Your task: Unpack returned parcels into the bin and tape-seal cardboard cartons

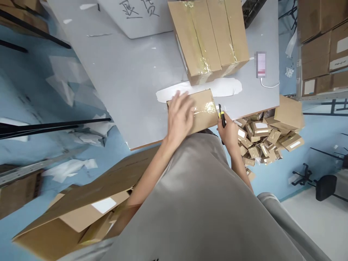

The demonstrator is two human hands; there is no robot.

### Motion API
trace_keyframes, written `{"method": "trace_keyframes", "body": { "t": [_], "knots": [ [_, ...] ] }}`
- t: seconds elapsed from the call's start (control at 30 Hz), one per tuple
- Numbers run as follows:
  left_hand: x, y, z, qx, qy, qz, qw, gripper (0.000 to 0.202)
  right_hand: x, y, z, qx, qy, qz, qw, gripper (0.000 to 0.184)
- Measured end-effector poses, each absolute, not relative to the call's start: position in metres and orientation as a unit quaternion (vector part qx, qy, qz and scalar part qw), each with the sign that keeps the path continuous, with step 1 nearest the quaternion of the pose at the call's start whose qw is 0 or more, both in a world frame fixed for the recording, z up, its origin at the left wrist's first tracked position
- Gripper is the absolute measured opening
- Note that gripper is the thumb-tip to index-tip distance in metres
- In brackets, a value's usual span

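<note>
A taped cardboard box [202,112] lies at the front edge of the table, close to my body. Over its left end rests my left hand [179,114], fingers stretched out and slightly blurred. At the box's right end my right hand [227,132] is wrapped round a black and yellow utility knife [222,116], whose blade end points up and away from me. Whether the blade touches the box I cannot tell. Just beyond the box is a strip of white paper [220,87]. Two larger taped boxes [201,40] stand side by side behind it.
A phone [261,64] with a white cable lies at the table's right. At the back is a white board [141,21] with handwritten characters. A pile of small boxes [263,136] is on the floor at right; a large open carton [89,203] stands at lower left.
</note>
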State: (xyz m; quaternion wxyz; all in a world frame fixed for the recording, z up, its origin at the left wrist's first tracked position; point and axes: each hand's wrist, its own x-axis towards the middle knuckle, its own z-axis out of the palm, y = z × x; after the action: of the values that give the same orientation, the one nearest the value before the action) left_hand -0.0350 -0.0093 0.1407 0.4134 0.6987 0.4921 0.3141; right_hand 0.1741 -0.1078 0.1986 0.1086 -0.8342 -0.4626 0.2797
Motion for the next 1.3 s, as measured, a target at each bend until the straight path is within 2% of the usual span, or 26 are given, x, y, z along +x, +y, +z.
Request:
{"method": "trace_keyframes", "body": {
  "t": [0.17,0.4,0.63,0.97,1.3],
  "knots": [
    [0.009,-0.016,0.138,0.776,0.396,0.234,0.431,0.044,0.186,-0.101,0.204,-0.811,-0.485,0.309,0.105,0.061],
    [0.011,-0.018,0.127,0.809,0.405,0.191,0.38,0.047,0.188,-0.09,0.207,-0.774,-0.528,0.335,0.095,0.06],
    [0.013,-0.02,0.126,0.832,0.408,0.158,0.342,0.049,0.189,-0.079,0.212,-0.767,-0.551,0.327,0.04,0.059],
    [0.014,-0.022,0.123,0.83,0.404,0.166,0.347,0.05,0.164,-0.06,0.241,-0.781,-0.526,0.315,-0.123,0.061],
    [0.016,-0.035,0.114,0.836,0.386,0.158,0.356,0.045,0.151,-0.062,0.256,-0.789,-0.489,0.306,-0.213,0.056]
  ]
}}
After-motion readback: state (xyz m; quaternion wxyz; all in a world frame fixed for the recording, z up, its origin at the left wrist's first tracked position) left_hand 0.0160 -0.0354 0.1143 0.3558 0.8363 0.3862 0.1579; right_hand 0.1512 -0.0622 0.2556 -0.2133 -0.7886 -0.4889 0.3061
